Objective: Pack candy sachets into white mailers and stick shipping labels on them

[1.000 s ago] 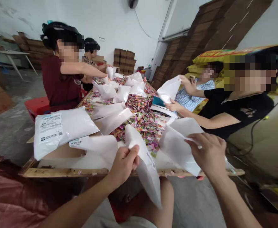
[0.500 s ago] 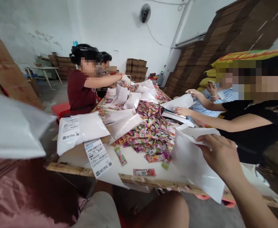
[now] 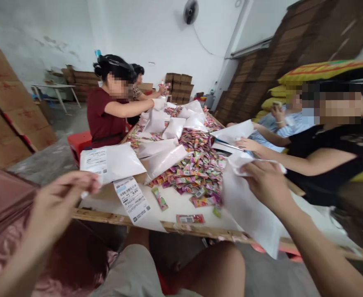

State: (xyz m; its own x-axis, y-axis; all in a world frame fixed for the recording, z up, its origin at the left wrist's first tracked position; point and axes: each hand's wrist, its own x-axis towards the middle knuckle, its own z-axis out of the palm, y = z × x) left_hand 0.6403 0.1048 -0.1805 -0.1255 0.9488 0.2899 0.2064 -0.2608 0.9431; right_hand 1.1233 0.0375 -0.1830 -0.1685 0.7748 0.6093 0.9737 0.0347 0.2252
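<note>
My right hand grips the top of a white mailing bag, which hangs down over the table's front edge. My left hand is raised at the left, fingers pinched together; a small whitish bit shows below the fingertips, too blurred to name. Just beyond it lies a filled white bag with a printed label. A strip of shipping labels lies beside that bag and hangs over the edge. Small colourful snack sachets form a heap in the middle of the table.
Several filled white bags lie further back. A co-worker in dark red sits at the left, and one in black at the right holds a white bag. The table has a wooden edge. Cardboard boxes stand at the left.
The white bag at the far left has gone from view, and my left hand has come into view there. My right hand has shifted slightly left, crumpling its bag's top.
</note>
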